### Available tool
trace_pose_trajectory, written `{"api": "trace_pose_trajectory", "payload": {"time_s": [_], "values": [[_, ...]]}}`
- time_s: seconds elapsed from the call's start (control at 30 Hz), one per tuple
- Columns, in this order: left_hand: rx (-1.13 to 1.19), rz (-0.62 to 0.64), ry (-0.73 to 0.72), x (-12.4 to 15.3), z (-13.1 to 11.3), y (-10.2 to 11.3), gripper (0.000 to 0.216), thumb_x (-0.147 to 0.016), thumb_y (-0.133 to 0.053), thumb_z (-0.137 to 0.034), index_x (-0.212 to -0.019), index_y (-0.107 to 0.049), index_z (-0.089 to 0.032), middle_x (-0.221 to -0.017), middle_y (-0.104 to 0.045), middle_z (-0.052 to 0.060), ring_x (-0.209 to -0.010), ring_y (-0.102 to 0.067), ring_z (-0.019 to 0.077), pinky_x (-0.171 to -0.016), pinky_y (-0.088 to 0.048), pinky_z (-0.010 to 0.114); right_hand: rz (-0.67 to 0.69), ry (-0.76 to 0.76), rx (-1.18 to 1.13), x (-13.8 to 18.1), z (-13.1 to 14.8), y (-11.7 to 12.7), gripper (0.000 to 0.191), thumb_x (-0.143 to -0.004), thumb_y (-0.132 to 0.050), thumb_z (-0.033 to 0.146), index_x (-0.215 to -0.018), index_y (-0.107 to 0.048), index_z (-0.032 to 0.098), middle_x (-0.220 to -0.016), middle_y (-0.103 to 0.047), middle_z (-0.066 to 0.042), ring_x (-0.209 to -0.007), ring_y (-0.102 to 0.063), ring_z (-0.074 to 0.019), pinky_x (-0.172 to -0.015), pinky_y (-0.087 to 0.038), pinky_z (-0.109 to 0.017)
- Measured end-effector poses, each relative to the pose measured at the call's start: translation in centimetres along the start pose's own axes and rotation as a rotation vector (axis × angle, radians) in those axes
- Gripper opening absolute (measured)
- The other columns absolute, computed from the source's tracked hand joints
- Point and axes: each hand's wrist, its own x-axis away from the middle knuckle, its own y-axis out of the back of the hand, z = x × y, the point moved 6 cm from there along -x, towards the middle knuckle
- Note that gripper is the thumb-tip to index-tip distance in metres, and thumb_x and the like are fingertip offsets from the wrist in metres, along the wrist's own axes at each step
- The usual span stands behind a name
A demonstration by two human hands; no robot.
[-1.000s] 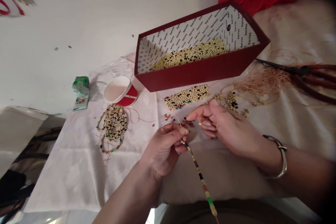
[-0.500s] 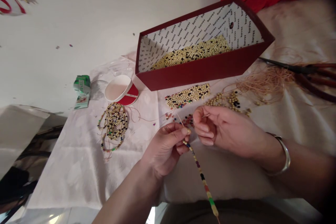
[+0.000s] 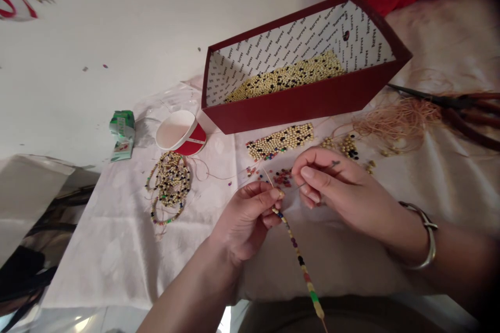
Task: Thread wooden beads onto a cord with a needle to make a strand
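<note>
Near the middle of the view, my left hand pinches the upper end of a beaded string between thumb and fingers. The string slants down to the lower right, with cream, blue, purple, black, orange and green beads. A bare tip of its thread sticks up above the pinch. Just to the right, my right hand is closed on a thin grey needle-like tool, whose point faces my left hand; its exact kind is unclear. Loose reddish beads lie on the cloth behind both hands.
A dark red box of cream and black beads stands behind a flat bead strip. On the left are a paper cup, coiled bead strings and a green packet. Thread and scissors lie right.
My right hand has turned and moved slightly right, its thumb now across the fingers. The thin grey tool now shows in it. My left hand has stayed in place on the string.
</note>
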Motion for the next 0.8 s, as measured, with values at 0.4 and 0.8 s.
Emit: {"api": "trace_pose_trajectory", "payload": {"time_s": [0.4, 0.8], "values": [[0.008, -0.083, -0.114, -0.1, -0.9, 0.8, 0.025, -0.06, -0.086, -0.017, -0.062, -0.062, -0.011, -0.06, -0.057, 0.001, -0.051, -0.041, 0.0038, -0.044, -0.027, 0.013, -0.205, 0.026, 0.407, -0.2, 0.4, 1.9, 0.023, -0.098, -0.044, 0.039, -0.087, -0.056, 0.023, -0.063, -0.054, 0.002, -0.057, -0.052, -0.0132, -0.052, -0.042, -0.027], [-0.012, -0.038, -0.078, -0.1, -0.4, 0.5, 0.028, -0.057, -0.089, -0.021, -0.065, -0.065, -0.01, -0.061, -0.059, 0.002, -0.054, -0.046, 0.0056, -0.044, -0.027, 0.014, -0.001, 0.192, 0.414, 0.4, 1.8, -0.5, 0.013, -0.095, -0.046, 0.019, -0.089, -0.057, 0.022, -0.069, -0.054, 0.003, -0.059, -0.053, -0.0107, -0.053, -0.045, -0.024]]}}
